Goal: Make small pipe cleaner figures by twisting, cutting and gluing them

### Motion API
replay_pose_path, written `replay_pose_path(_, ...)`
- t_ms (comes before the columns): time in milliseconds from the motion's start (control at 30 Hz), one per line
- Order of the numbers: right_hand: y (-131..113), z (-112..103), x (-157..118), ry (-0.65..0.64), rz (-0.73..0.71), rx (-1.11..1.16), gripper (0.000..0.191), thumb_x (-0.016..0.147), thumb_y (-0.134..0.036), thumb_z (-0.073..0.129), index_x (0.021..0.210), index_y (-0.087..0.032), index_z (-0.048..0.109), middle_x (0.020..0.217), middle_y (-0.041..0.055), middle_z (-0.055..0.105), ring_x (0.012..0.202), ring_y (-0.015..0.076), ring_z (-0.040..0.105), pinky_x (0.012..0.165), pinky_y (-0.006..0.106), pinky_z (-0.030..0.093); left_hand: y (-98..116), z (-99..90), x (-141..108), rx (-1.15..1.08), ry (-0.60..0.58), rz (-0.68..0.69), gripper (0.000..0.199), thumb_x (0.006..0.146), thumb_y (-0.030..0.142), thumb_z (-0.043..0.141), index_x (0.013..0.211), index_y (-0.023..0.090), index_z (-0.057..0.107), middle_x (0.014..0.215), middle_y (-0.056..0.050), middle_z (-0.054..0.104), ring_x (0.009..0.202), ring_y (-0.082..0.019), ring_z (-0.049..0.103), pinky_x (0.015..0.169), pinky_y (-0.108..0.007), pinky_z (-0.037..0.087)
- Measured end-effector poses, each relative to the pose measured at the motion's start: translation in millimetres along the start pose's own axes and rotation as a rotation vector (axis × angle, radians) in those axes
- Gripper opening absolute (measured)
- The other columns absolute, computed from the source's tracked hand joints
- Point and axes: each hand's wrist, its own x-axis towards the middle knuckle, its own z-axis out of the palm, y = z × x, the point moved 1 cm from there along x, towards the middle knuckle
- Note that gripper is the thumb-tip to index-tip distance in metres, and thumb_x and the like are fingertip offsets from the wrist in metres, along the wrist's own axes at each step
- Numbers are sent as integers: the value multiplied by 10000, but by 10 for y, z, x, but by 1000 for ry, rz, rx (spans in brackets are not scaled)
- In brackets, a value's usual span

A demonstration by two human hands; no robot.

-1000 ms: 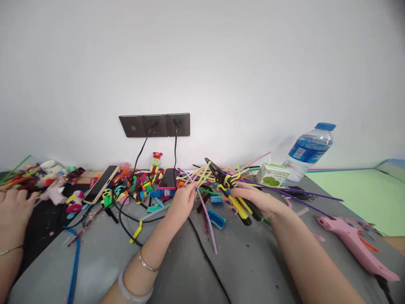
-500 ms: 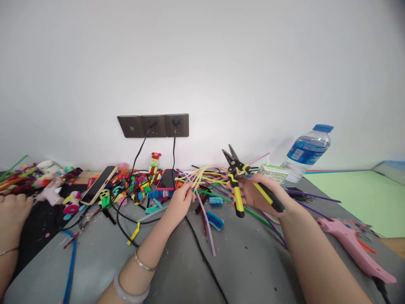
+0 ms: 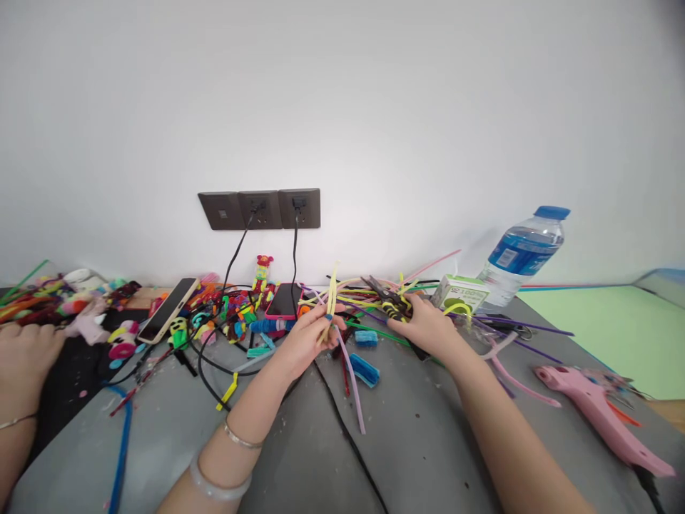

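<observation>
Between the fingers of my left hand point(image 3: 307, 339) are pale yellow pipe cleaners point(image 3: 332, 289), pinched near the thumb and standing upright. My right hand point(image 3: 432, 330) is closed over the yellow-and-black pliers point(image 3: 393, 305), low on the table among loose pipe cleaners; its fingertips are partly hidden. The pliers' dark jaws point up and left. A lilac pipe cleaner point(image 3: 350, 378) slants down just below my left hand. Two blue fuzzy pieces, one of them a darker bundle point(image 3: 364, 370), lie between my hands.
A pink glue gun point(image 3: 604, 421) lies at right, near a tilted water bottle point(image 3: 524, 250) and a small green-and-white box point(image 3: 460, 291). Black cables cross the grey table point(image 3: 428, 457). Phones and colourful fuzzy figures crowd the left, where another person's hand point(image 3: 26, 364) rests.
My right hand has lowered the pliers onto the pile. My left hand has turned, and the yellow pipe cleaners in it now stand upright, apart from the pile. Pink pipe cleaners show beside my right wrist.
</observation>
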Motion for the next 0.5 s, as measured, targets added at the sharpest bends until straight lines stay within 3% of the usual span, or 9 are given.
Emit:
replay_pose_path(67,-37,86,-21,38,-2,-182,682,762,-441,655,1336,-97,521,1234,243,581,1133,458,549,944,566,394,-12,15,-8,-29,-53,-49,254,814,181,613,1064,150,648,905,-74,702,672,-112,636,640,-232,480)
replay_pose_path(133,-64,107,-42,79,-20,-211,611,809,-480,607,1305,-127,559,1236,232,575,1133,452,541,931,576,395,-34,32,-12,-68,-102,-80,241,843,200,629,1077,144,643,1003,-118,728,755,-149,689,710,-267,521)
replay_pose_path(233,-95,5,-58,203,-66,-87,405,862,-462,535,1139,-200,670,1173,179,608,1103,406,541,899,540,410,-65,57,-19,-91,-132,-110,229,871,213,638,1087,138,646,1094,-150,729,795,-165,714,726,-273,535)
replay_pose_path(300,-131,-91,-65,206,-123,128,332,864,-466,522,945,-205,712,972,132,654,967,345,575,835,461,431,-75,73,-28,-83,-145,-121,227,884,220,633,1092,135,657,1101,-157,732,792,-163,718,712,-259,534)
replay_pose_path(400,-240,-157,-101,-84,-247,603,431,854,-567,501,711,-193,660,694,57,600,689,220,534,659,339,414,-75,94,-50,-54,-192,-134,245,897,242,625,1110,129,671,1100,-166,734,801,-166,724,713,-254,539)
replay_pose_path(500,-369,-125,-169,-305,-307,878,407,799,-586,596,781,-187,674,668,14,576,610,153,467,588,282,377,-73,111,-76,-17,-242,-166,281,899,275,630,1135,129,671,1124,-181,727,808,-174,730,731,-266,551)
